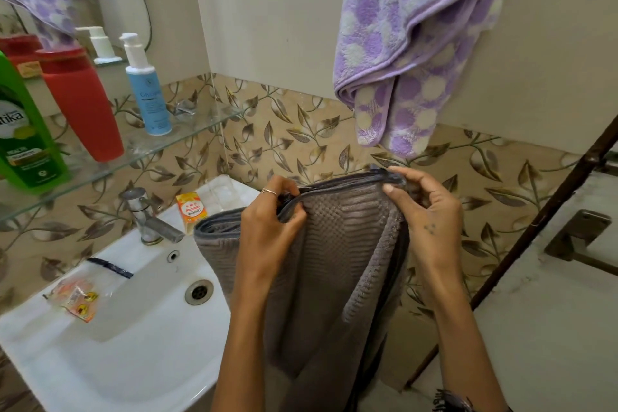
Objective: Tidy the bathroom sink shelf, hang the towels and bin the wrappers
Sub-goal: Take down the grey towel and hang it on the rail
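Note:
A grey waffle-weave towel (337, 264) hangs folded in front of me, beside the sink's right edge. My left hand (271, 224) pinches its top hem on the left, and my right hand (424, 207) pinches the hem's right corner. A purple spotted towel (411, 53) hangs on the wall above them. On the white sink (140, 354) lie a clear plastic wrapper with orange print (75, 296) at the left and a small orange box (191, 209) at the back rim. The glass shelf (187, 140) carries a green bottle (23, 137), a red bottle (80, 104) and a blue pump bottle (147, 90).
A chrome tap (147, 217) stands at the sink's back. A mirror at the top left reflects the purple towel and bottles. A brown door edge (548, 207) with a metal handle (578, 237) slants down the right side, close to my right arm.

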A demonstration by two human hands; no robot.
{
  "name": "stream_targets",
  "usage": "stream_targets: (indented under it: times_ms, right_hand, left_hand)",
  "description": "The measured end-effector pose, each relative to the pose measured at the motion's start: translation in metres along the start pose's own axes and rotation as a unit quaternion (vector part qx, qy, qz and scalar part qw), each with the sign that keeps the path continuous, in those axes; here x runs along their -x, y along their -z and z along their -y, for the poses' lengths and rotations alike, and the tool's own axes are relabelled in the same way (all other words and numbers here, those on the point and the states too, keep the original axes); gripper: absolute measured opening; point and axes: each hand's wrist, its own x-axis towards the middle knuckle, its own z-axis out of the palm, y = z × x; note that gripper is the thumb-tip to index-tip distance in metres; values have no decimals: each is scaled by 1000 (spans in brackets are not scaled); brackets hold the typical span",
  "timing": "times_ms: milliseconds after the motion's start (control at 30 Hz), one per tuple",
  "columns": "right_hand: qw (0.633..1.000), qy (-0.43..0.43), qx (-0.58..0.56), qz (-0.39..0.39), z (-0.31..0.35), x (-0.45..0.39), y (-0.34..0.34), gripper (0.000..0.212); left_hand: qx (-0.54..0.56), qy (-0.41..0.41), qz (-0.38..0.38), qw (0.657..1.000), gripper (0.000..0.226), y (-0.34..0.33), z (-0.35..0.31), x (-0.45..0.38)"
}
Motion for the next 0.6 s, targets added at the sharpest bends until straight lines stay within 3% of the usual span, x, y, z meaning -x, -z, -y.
stream_targets:
  times_ms: [167,233,400,467,600]
  right_hand:
    - [970,-22,93,222,11,2,-11,70]
    - [952,-27,146,267,11,3,-20,75]
    - [946,96,247,186,11,3,-26,33]
    - [944,131,265,145,7,8,-30,27]
    - [948,127,281,77,2,12,-30,27]
  left_hand:
    - [-6,-20,38,999,36,-6,-14,-2]
    - [-10,-41,58,997,39,-8,-19,-1]
    - [17,-52,40,998,40,-7,-20,2]
    - [26,-38,55,997,36,-6,-19,0]
    - [15,70,188,979,38,8,0,-2]
